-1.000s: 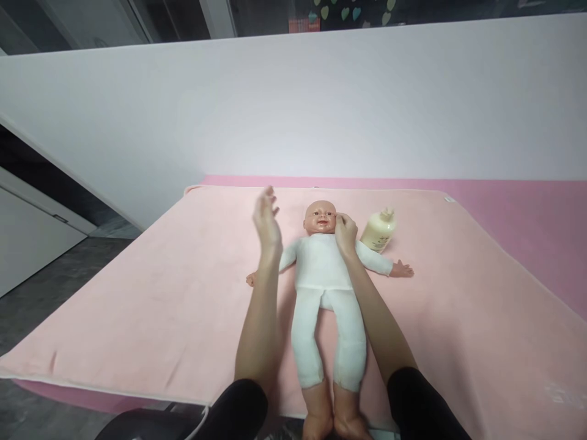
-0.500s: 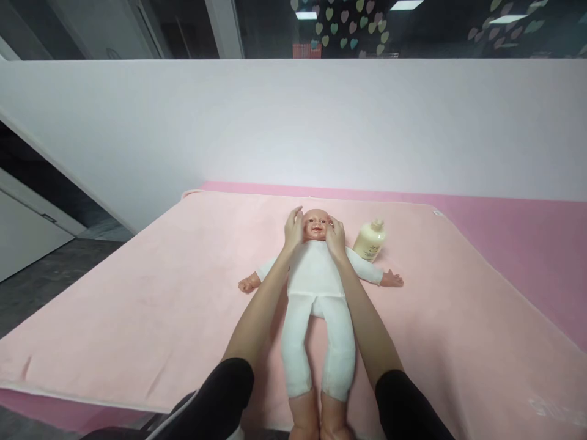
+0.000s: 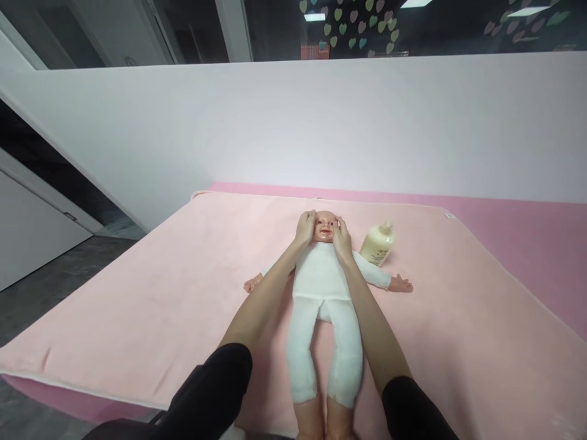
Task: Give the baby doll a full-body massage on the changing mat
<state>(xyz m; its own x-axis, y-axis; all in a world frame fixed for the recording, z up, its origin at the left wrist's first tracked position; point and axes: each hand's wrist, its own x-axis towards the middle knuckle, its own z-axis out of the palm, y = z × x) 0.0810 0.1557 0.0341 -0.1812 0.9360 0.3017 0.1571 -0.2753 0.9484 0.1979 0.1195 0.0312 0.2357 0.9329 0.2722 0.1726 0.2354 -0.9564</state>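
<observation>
Head view: a baby doll [image 3: 322,275] in white clothing lies face up on a pale pink blanket [image 3: 183,293], its head between the person's two hands. The left hand [image 3: 305,228] lies along one side of the head, fingers extended and close together; the right hand [image 3: 342,239] rests uncurled against the opposite cheek, fingers slightly parted. A pale yellow pump bottle [image 3: 378,245] sits near the doll's shoulder, beside the right hand.

On flat pink fabric blanket [image 3: 160,287]
Has rounded cream plastic bottle [image 3: 378,246] right of white-clothed, plastic-headed baby doll [image 3: 321,272].
</observation>
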